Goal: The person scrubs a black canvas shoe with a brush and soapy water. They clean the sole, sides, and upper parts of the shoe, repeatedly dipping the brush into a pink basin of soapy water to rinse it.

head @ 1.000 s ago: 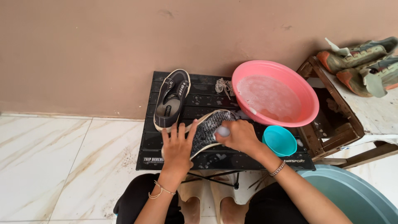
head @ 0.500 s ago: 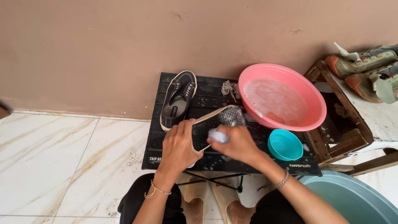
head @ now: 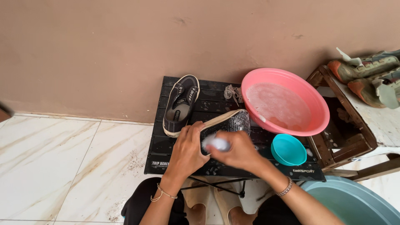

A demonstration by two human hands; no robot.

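Lying sideways, a soapy black canvas shoe (head: 227, 123) is gripped by the left hand (head: 188, 146); a white scrub brush (head: 216, 143) is squeezed tight in the right hand (head: 237, 151).

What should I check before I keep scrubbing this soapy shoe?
1. Shoe held steady: ok. The left hand grips the soapy shoe on the black table.
2. Brush in hand: ok. The right hand is closed on the white brush.
3. Water nearby: ok. The pink basin holds sudsy water beside the shoe.
4. Small teal bowl safe from your elbow: cannot tell; it sits close to the right arm.
5. Other shoe out of the way: ok, it lies apart.
6. Laces off: ok, they lie loose on the table.
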